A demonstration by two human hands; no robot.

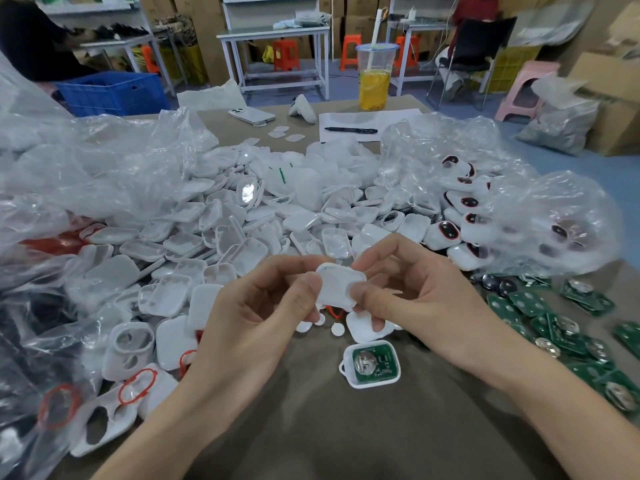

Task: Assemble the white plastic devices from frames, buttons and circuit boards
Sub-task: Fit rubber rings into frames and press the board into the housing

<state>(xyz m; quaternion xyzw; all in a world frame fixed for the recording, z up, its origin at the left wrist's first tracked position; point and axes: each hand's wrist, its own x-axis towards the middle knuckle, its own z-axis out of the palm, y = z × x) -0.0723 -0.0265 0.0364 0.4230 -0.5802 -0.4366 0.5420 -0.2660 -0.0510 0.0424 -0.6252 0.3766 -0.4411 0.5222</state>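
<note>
White shell [341,284]: one piece, held above the near middle of the table [311,431], pinched between both hands. Left hand [256,306]: thumb on the shell's left edge, fingers curled behind it. Right hand [415,299]: thumb on the shell's lower right corner, fingers curled over its top edge. Open shell with a green circuit board [372,363] seated in it: flat on the table, just below the hands. Small round white buttons [336,329]: a few, loose on the table under the hands. Heap of white shells [242,230]: spread across the middle of the table, partly under clear plastic bags [104,174]. Loose circuit boards [554,327]: a pile at the right. White pieces with dark red-rimmed windows [460,216]: spilling from a bag at the right. Red rings [136,386] and a white frame with holes [128,348]: at the near left. Cup of yellow drink [374,77], phone [251,116] and pen [350,129] on a sheet of paper [388,119]: at the far edge.
</note>
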